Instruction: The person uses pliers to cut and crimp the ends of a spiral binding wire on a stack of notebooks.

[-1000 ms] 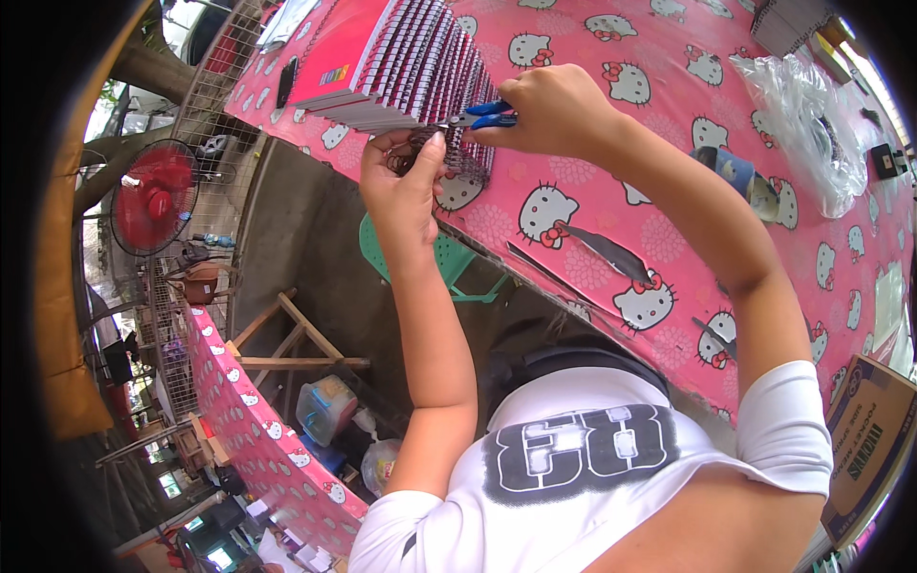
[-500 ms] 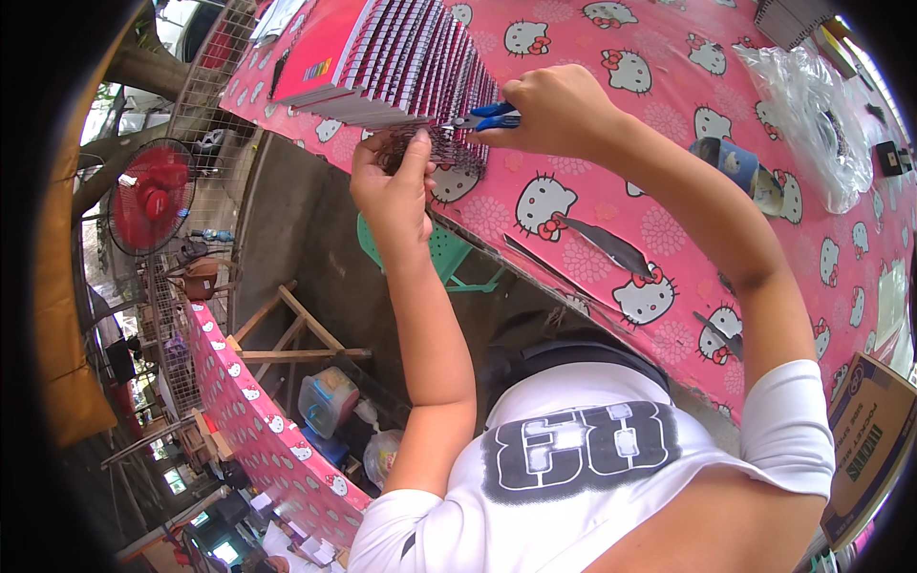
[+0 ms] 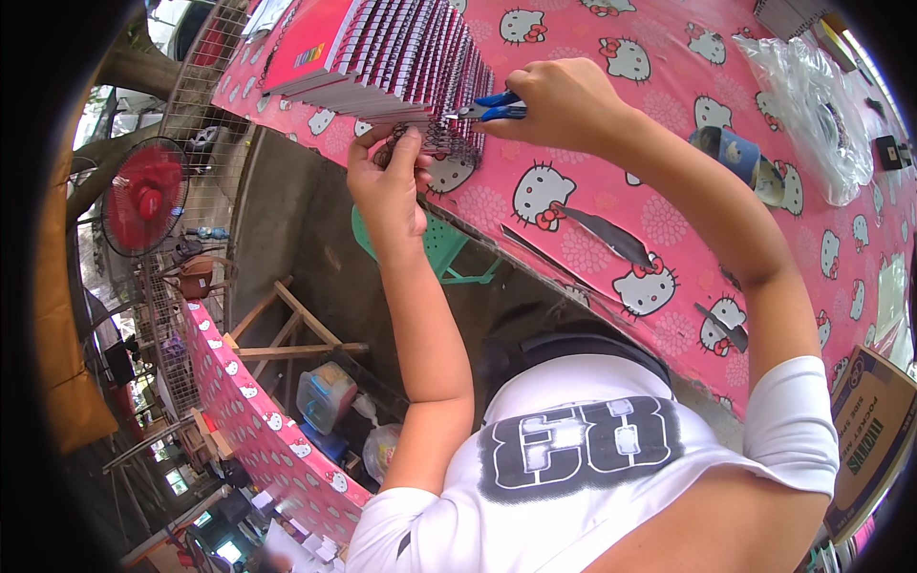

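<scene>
A tall stack of red spiral notebooks (image 3: pixel 320 72) stands at the table's far left, with its rows of dark wire coils facing right. My left hand (image 3: pixel 390 177) is closed at the stack's near lower corner, thumb and fingers pinching dark spiral wire (image 3: pixel 384 156). In my right hand (image 3: pixel 564 103) are blue-handled pliers (image 3: pixel 501 107), gripped with their metal jaws pointing left at the coil ends. Whether the jaws touch a wire is too small to make out.
On the pink patterned table (image 3: pixel 597 196) lie a dark blade-like piece (image 3: pixel 611 239) and a smaller one (image 3: pixel 723 328). A blue cup-like container (image 3: pixel 731 153) and clear plastic bag (image 3: pixel 812 119) are at right. A green stool (image 3: pixel 444 248) stands below the edge; a red fan (image 3: pixel 146 196) is left.
The pliers in my right hand have shifted slightly right and toward me. My left hand keeps its pinch at the coils, a little lower and to the left.
</scene>
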`<control>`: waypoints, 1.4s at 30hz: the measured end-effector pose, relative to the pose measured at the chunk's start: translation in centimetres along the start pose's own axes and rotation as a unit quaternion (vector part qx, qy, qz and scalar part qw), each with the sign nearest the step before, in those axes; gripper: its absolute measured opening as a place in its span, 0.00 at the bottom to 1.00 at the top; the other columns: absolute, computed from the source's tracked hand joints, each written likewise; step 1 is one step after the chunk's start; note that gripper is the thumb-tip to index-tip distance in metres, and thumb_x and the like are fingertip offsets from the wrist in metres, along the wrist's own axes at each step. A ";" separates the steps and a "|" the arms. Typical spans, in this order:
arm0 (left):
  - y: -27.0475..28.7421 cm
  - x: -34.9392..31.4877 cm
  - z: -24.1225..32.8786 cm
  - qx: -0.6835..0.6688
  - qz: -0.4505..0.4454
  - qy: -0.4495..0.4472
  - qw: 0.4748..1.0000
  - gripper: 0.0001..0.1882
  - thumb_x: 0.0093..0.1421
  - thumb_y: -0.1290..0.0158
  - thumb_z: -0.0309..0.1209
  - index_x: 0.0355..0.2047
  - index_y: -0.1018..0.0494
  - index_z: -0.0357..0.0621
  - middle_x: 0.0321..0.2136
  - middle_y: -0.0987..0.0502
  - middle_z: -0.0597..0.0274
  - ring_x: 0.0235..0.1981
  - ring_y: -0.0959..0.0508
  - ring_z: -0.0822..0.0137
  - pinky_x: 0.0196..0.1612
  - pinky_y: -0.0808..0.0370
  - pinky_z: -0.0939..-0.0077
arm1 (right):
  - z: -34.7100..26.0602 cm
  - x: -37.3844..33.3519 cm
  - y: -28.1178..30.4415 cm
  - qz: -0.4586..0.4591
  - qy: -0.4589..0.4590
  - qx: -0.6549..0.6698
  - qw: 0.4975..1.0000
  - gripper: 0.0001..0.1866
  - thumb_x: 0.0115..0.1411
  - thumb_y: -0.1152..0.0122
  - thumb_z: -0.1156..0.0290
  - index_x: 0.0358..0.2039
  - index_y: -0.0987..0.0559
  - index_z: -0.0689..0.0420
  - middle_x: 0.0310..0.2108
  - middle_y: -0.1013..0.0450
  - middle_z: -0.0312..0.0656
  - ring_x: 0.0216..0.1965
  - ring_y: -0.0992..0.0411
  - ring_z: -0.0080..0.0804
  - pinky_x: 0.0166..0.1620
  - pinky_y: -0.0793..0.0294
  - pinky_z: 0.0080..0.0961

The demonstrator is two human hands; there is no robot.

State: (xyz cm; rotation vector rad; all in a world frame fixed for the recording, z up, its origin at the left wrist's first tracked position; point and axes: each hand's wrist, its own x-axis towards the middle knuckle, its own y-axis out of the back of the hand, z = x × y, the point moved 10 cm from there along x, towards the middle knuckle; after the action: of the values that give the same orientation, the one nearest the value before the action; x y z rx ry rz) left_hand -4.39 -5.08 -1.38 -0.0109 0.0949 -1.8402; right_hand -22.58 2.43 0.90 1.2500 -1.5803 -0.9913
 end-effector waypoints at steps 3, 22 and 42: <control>-0.6 0.0 -0.3 0.019 -0.006 0.005 1.000 0.23 0.51 0.35 0.24 0.44 0.36 0.34 0.26 0.23 0.60 0.21 0.26 0.76 0.19 0.32 0.85 | -0.5 -1.6 2.7 0.268 0.119 -0.037 0.955 0.31 0.49 0.39 0.35 0.18 0.23 0.56 0.19 0.27 0.41 0.21 0.26 0.39 0.29 0.26 0.36; -0.3 0.0 -1.6 0.050 -0.004 -0.020 0.999 0.24 0.50 0.34 0.25 0.43 0.35 0.35 0.30 0.23 0.57 0.23 0.25 0.75 0.20 0.30 0.85 | -0.5 0.4 -2.6 -0.020 0.010 0.004 1.000 0.32 0.49 0.38 0.36 0.24 0.20 0.59 0.22 0.24 0.44 0.25 0.23 0.41 0.29 0.24 0.37; 0.2 -0.1 -4.3 -0.003 0.008 0.046 0.999 0.26 0.50 0.34 0.24 0.44 0.36 0.33 0.28 0.23 0.56 0.21 0.24 0.72 0.19 0.29 0.83 | -1.8 -1.1 -0.6 0.255 0.158 -0.051 0.952 0.27 0.50 0.37 0.41 0.26 0.22 0.57 0.23 0.25 0.42 0.26 0.24 0.42 0.30 0.26 0.36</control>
State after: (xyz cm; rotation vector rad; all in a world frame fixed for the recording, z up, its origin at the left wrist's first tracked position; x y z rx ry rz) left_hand -4.41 -4.76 -5.63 0.0714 0.1650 -1.8244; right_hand -20.57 3.26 0.75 0.8137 -1.4669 -0.5048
